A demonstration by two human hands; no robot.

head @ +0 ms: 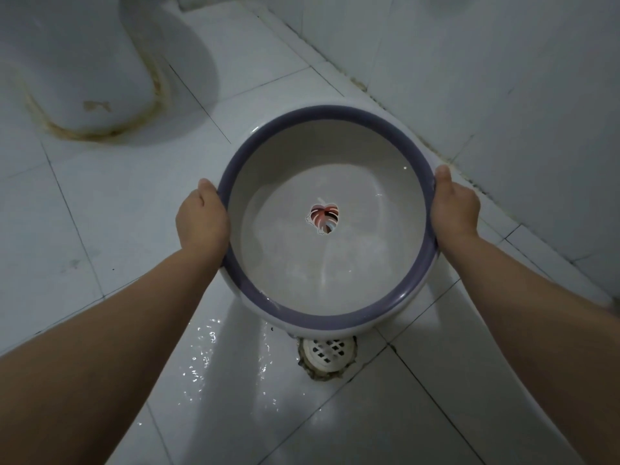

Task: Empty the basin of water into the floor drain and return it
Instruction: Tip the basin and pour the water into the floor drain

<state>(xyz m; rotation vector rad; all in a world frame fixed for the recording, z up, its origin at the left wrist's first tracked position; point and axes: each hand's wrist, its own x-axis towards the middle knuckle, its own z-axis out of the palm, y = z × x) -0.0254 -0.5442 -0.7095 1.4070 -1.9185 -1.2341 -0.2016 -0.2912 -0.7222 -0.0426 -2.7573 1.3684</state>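
Note:
A round white basin [330, 146] with a purple rim and a red leaf print on its bottom is held above the tiled floor. Shallow clear water lies in its near half. My left hand [203, 219] grips the rim on the left side. My right hand [454, 209] grips the rim on the right. Just below the basin's near edge sits the round white floor drain [328, 354], its far part hidden by the basin. Wet patches glisten on the tiles left of the drain.
A white toilet base [77, 72] with a stained seam stands at the upper left. A tiled wall [503, 95] runs along the right, meeting the white floor tiles [117, 213] in a dirty joint.

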